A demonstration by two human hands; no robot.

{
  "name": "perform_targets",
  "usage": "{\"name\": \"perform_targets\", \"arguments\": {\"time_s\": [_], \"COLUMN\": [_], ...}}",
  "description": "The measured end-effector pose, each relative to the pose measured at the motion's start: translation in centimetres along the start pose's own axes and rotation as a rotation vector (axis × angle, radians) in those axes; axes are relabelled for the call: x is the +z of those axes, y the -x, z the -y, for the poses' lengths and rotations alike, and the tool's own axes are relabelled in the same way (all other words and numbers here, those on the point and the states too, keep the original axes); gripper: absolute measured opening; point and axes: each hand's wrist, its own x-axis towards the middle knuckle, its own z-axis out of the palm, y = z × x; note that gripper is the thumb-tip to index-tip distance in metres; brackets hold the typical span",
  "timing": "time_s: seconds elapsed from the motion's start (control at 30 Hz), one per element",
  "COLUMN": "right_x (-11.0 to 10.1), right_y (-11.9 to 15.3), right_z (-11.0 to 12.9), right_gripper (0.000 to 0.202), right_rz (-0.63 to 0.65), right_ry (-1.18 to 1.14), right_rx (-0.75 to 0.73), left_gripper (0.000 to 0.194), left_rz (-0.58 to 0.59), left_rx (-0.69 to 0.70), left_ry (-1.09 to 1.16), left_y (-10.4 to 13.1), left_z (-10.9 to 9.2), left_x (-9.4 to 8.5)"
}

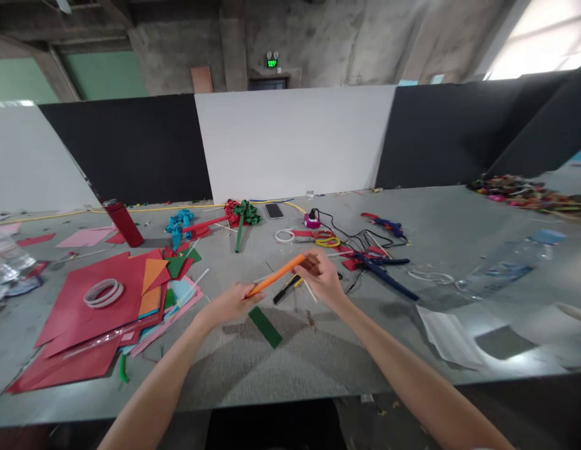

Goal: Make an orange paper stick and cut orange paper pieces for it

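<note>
A narrow orange roll (277, 275), seemingly of paper, is held slantwise above the table. My left hand (231, 303) is closed on its lower end. At the raised end, the fingers of my right hand (322, 275) pinch it. Below the roll, a strip of dark green paper (266, 327) lies flat. A black cutter-like tool (285, 290) and a thin white stick rest on the table close to my right hand, partly covered by it.
Red paper sheets (84, 306) with a tape roll (103, 293) lie left, near a red bottle (124, 223). Paper flowers (243, 212) and a phone (274, 211) are behind. Pliers (388, 278), cables and a plastic water bottle (506, 269) occupy the right.
</note>
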Motion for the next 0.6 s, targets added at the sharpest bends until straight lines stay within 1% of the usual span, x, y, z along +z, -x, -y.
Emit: {"name": "perform_targets", "arguments": {"time_s": [0.1,0.27,0.37,0.47,0.6], "right_x": [-0.4,-2.0,-2.7,-2.9,-2.9], "right_y": [0.2,-0.1,-0.4,-0.5,-0.5], "right_z": [0.2,0.3,0.4,0.8,1.1], "right_gripper": [0.032,0.022,0.024,0.027,0.042], "right_rz": [0.009,0.056,0.097,0.143,0.161], "right_ry": [0.044,0.163,0.253,0.405,0.547], "right_rx": [0.009,-0.087,-0.065,-0.034,0.005], "left_gripper": [0.041,0.042,0.043,0.043,0.044], "left_rz": [0.009,0.047,0.036,-0.003,-0.019], "left_rx": [-0.009,0.038,0.017,-0.015,-0.044], "left_ry": [-0.052,-0.129,-0.190,-0.277,-0.376], "left_y": [0.5,0.8,0.9,1.0,0.9], "left_z": [0.1,0.4,0.5,0.6,0.9], "left_x": [-0.1,-0.3,-0.4,-0.5,-0.4]}}
